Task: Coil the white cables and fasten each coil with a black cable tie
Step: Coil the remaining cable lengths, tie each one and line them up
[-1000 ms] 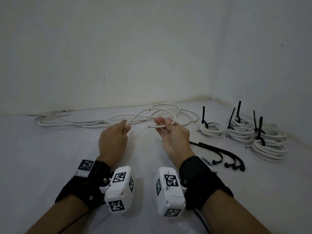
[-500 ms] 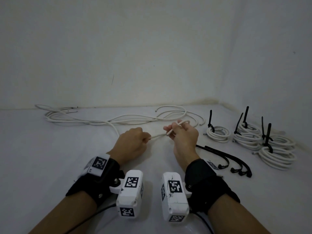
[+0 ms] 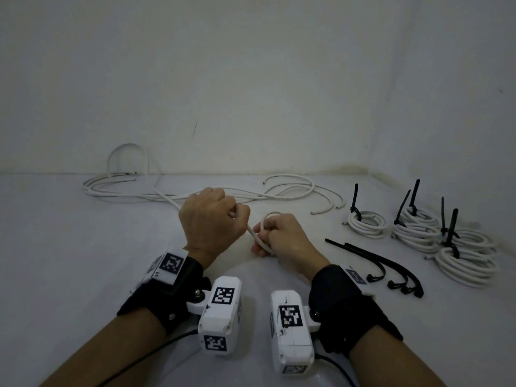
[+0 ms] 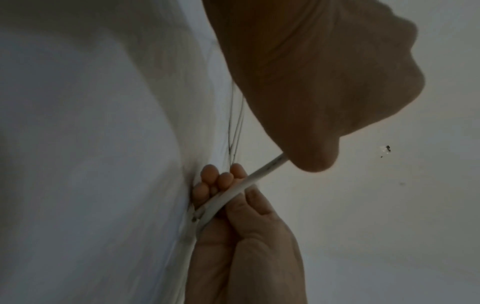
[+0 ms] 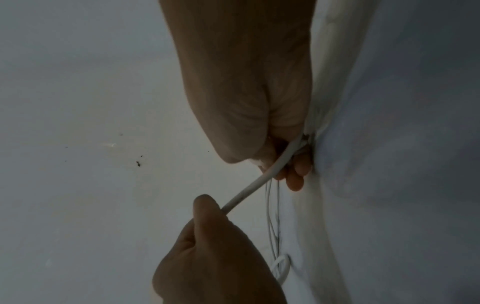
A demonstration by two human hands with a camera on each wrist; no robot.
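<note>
While the left hand is fisted round a white cable, the right hand clamps a small first loop of that cable, the two hands near each other above the white counter. Behind them, loose white cables trail along the wall. At the right sit four tied coils, each with a black tie upright. About three spare black ties lie just beside the right wrist.
</note>
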